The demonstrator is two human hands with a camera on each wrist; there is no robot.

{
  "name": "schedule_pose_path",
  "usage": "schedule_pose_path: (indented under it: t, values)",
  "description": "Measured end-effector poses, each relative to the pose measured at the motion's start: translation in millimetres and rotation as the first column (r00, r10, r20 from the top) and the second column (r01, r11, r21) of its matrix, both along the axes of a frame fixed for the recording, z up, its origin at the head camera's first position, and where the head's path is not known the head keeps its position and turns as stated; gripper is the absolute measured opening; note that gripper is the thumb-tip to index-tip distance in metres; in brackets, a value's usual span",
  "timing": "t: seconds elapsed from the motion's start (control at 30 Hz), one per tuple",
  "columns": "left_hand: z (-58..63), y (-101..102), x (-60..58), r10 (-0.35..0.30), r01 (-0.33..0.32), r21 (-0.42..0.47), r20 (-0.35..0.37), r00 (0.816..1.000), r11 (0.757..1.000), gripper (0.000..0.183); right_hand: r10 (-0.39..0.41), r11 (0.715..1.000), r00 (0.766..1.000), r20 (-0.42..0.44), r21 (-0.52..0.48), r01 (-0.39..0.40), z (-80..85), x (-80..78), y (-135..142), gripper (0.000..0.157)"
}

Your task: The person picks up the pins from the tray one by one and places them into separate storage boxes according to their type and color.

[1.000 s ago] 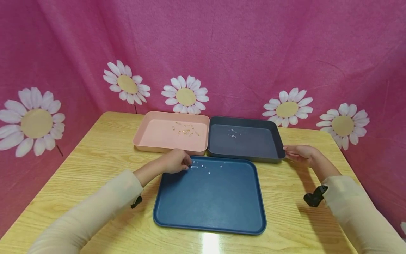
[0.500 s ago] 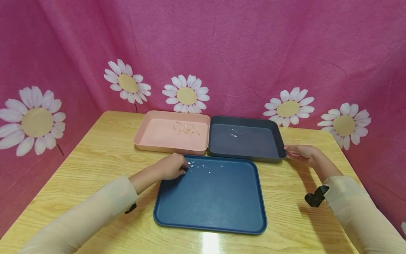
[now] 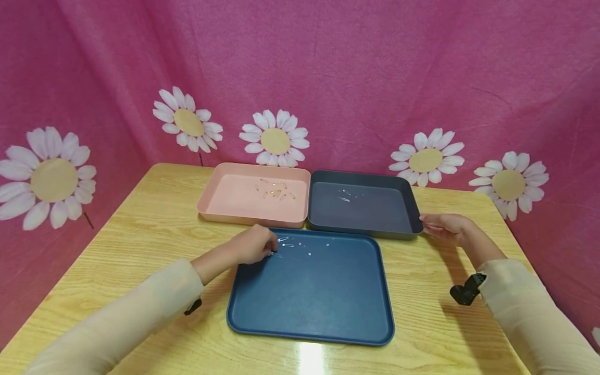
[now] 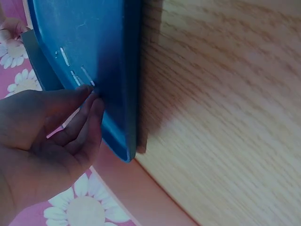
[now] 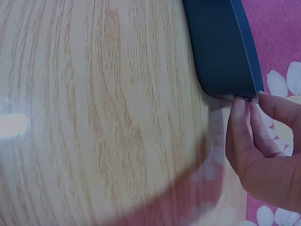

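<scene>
My left hand (image 3: 255, 245) is over the far left corner of the blue tray (image 3: 314, 302), its thumb and fingertips pinching one end of a silver safety pin (image 4: 87, 75). Two more silver pins (image 3: 288, 245) lie close by in the blue tray, along with several tiny shiny pieces (image 3: 309, 254). At the right end of the dark grey tray (image 3: 365, 227) is my right hand (image 3: 445, 226). In the right wrist view its thumb is at the rim and its fingers press against the outer wall, gripping the tray's edge.
A pink tray (image 3: 225, 200) holding several gold-coloured safety pins (image 3: 275, 193) stands at the back left, against the grey tray. Several silver pins (image 3: 345, 199) lie in the grey tray. A pink flowered cloth (image 3: 347, 78) hangs behind the wooden table (image 3: 140, 234).
My left hand has moved slightly left and toward me, and the pin at its fingertips now shows beside the other two. The right hand has stayed at the grey tray.
</scene>
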State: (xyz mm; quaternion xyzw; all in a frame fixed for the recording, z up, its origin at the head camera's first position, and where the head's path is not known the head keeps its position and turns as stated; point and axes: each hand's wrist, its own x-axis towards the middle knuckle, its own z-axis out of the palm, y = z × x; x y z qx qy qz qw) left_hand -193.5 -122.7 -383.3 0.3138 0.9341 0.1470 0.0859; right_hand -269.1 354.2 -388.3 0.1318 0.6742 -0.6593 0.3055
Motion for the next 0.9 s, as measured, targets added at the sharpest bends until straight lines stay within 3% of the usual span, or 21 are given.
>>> schedule_pose_path:
  t: [0.23, 0.43, 0.67, 0.8, 0.9]
  values:
    - [-3.2, 4.0, -5.0, 0.050, -0.052, 0.027, 0.056, 0.997, 0.998, 0.012, -0.010, 1.000, 1.000, 0.010, -0.017, 0.010, -1.5, -0.2, 0.1, 0.022]
    - [-5.2, 7.4, -7.4, 0.075, -0.076, -0.002, 0.082, 0.994, 0.997, 0.020, -0.007, 0.999, 1.000, 0.004, -0.032, 0.007, -2.5, -1.4, 0.0, 0.023]
    - [1.5, 11.5, -5.4, 0.015, -0.004, -0.075, 0.145, 0.989, 0.997, 0.021, 0.006, 0.999, 1.000, -0.002, -0.036, -0.007, -1.4, -1.5, -0.1, 0.028]
    - [1.3, 14.3, -5.7, 0.002, -0.002, -0.001, 0.228, 0.974, 1.000, 0.017, 0.003, 0.999, 1.000, 0.000, -0.046, -0.003, -1.7, -1.4, 0.5, 0.030]
    - [1.4, 17.1, -6.5, 0.012, -0.036, 0.073, 0.303, 0.953, 0.997, 0.013, -0.004, 0.999, 1.000, 0.005, -0.047, 0.004, -2.0, -1.3, 1.1, 0.031]
